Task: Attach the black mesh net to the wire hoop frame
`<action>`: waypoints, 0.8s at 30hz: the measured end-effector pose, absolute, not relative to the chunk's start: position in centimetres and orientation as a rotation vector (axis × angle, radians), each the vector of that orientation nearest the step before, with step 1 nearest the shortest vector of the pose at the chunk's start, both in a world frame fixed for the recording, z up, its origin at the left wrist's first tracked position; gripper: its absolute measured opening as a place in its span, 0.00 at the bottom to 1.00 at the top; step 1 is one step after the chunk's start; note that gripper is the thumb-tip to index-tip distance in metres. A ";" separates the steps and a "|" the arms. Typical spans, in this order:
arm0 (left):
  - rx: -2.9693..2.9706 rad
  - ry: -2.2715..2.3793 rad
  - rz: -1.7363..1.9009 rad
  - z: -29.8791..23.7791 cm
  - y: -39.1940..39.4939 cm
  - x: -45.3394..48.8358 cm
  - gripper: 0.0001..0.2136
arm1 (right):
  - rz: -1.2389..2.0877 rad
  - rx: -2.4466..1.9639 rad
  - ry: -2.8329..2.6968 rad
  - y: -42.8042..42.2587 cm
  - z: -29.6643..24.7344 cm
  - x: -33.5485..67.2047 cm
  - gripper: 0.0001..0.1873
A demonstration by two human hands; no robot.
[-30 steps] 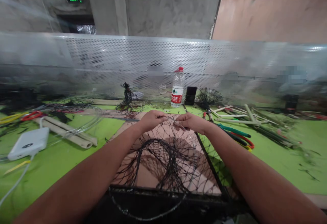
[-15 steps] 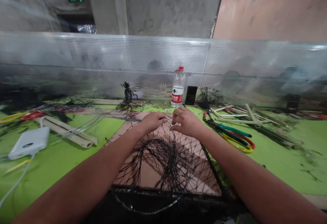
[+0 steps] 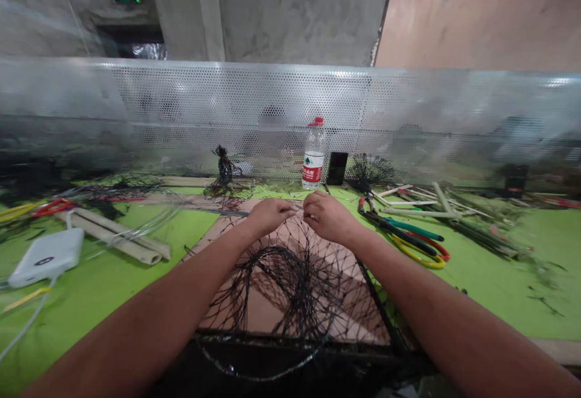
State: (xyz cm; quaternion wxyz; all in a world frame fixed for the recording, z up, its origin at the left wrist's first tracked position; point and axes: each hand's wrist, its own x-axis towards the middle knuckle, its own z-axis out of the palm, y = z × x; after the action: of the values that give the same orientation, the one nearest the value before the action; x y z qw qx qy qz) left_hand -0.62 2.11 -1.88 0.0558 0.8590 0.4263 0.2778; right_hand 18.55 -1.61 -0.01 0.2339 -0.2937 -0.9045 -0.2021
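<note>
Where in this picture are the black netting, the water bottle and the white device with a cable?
Black netting [image 3: 297,286]: head view, on its bunched strands.
Water bottle [image 3: 313,166]: head view, on its label.
White device [image 3: 51,251]: head view, on its top face.

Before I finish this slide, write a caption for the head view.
Left hand and right hand close together at black netting, a red-capped bottle standing behind them.
</note>
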 end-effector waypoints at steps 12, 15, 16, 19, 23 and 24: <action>2.959 1.422 0.764 -1.2 0.7 0.4 0.11 | -0.443 -0.772 -2.262 -0.5 -0.4 18.9 0.05; 3.060 1.376 0.761 -1.1 0.3 0.6 0.12 | -0.350 -0.837 -2.157 0.2 -0.6 19.1 0.05; 3.093 1.361 0.750 -1.1 0.2 0.6 0.12 | -0.316 -0.852 -2.136 0.3 -0.6 19.2 0.05; 3.144 1.252 0.737 -1.2 0.0 0.6 0.13 | -0.229 -0.868 -2.116 0.6 -0.6 19.3 0.06; 2.983 1.123 0.834 -1.3 0.2 0.6 0.13 | -0.133 -0.855 -2.083 -0.1 -0.2 19.1 0.06; 2.932 1.121 0.849 -1.3 0.3 0.6 0.14 | -0.100 -0.843 -2.078 -0.4 -0.1 19.0 0.06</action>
State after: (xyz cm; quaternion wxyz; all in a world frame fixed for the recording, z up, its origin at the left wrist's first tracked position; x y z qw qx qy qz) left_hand 0.61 0.27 -1.32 -0.0548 0.9003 0.3441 0.2607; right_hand 19.03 -0.37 -0.07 0.4334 -0.3384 -0.8343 -0.0401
